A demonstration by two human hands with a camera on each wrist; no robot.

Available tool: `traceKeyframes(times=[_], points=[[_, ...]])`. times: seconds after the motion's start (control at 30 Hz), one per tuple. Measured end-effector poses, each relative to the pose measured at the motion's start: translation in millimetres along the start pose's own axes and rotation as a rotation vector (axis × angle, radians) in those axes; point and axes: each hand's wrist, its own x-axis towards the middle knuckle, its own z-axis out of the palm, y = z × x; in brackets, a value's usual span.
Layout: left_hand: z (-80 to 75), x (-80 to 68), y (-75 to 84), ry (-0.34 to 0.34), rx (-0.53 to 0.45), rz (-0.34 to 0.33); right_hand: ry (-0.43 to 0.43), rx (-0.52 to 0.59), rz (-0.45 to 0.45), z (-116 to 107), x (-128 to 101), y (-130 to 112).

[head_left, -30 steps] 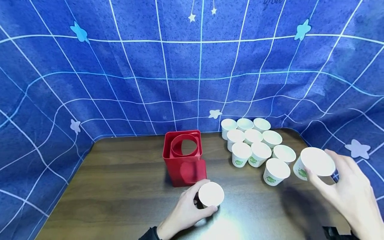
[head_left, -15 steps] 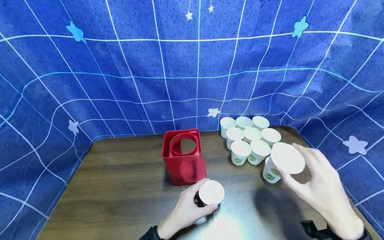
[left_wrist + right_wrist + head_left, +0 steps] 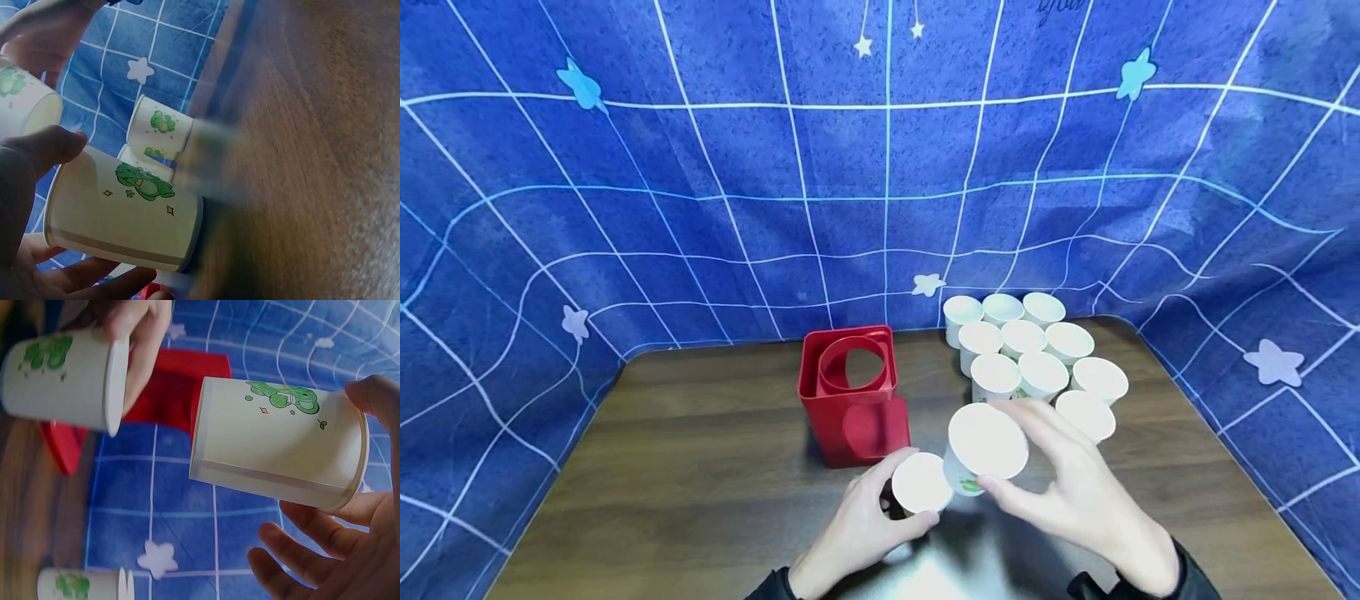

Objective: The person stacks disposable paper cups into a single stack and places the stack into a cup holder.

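My left hand [image 3: 861, 529] grips a white paper cup [image 3: 125, 206] with a green cartoon animal on its side, low over the wooden table in front of the red holder. Just to its right, my right hand [image 3: 1067, 492] holds a second paper cup [image 3: 278, 440] by the rim between thumb and fingers, raised off the table. In the head view that raised cup overlaps the edge of the left-hand cup. Both cups stand mouth up. The red square holder [image 3: 850, 408], with a round ring in its top, is beyond my left hand.
Several more paper cups [image 3: 996, 375] stand in rows at the back right of the wooden table [image 3: 700, 467]. One cup [image 3: 1086, 415] is partly behind my right hand. A blue curtain [image 3: 737, 208] with white grid lines hangs behind and along the sides.
My right hand has carried its cup leftward from the right side of the table to beside the left-hand cup. My left hand keeps its grip in nearly the same place.
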Motion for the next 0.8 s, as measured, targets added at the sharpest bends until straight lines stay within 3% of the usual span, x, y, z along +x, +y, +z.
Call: traceKeyframes(times=[0.13,0.33,0.6,0.8], points=[[0.7,0.3,0.3,-0.022,-0.011,-0.022,-0.048,0.034,-0.002,10,0,-2],[0.6,0.3,0.1,0.006,-0.03,0.018,-0.106,0.038,0.026,20,0,-3],[-1.1,0.9,-0.7,0.005,0.001,0.017,-0.127,0.049,-0.022,32,1,0],[-1.7,0.8,-0.3,-0.004,0.007,0.023,-0.152,0.019,0.001,38,-2,2]])
